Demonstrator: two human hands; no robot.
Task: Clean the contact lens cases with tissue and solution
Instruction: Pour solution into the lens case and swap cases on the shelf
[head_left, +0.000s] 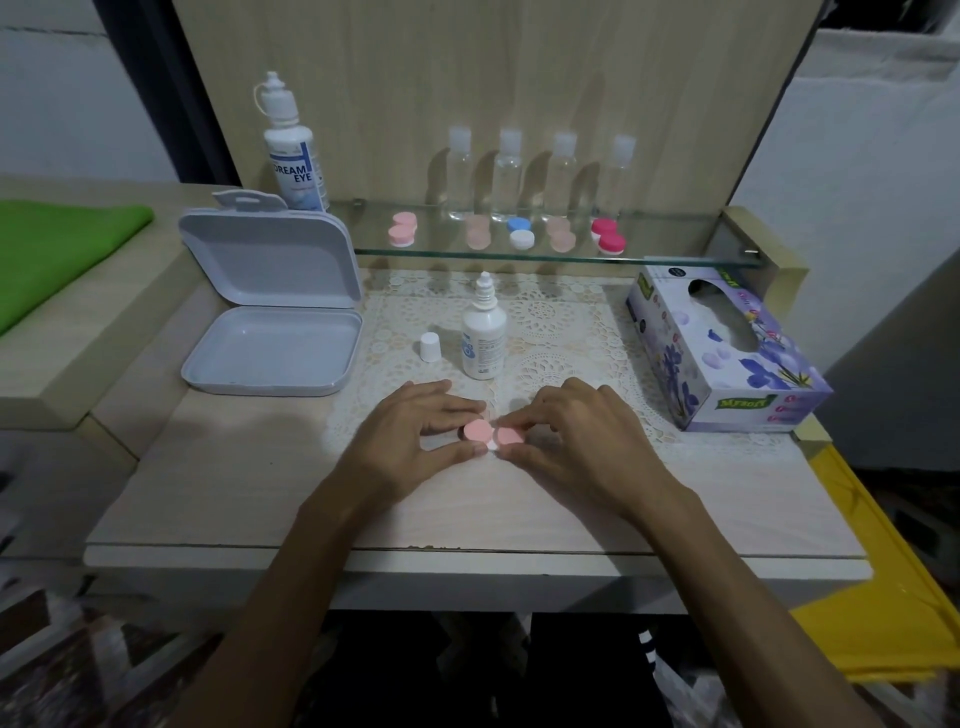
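Hands, left (415, 434) and right (574, 439), pinch pink lens case (491, 434) below "DREAM EYE" bottle (291, 148).

Both hands (423, 434) (566, 436) pinch a pink lens case (491, 434).

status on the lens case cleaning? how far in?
Early. Done: small solution bottle stands uncapped, its cap beside it. In hand: left hand and right hand hold the pink lens case, caps still on. Left: no tissue pulled from the tissue box, and five more cases wait on the glass shelf.
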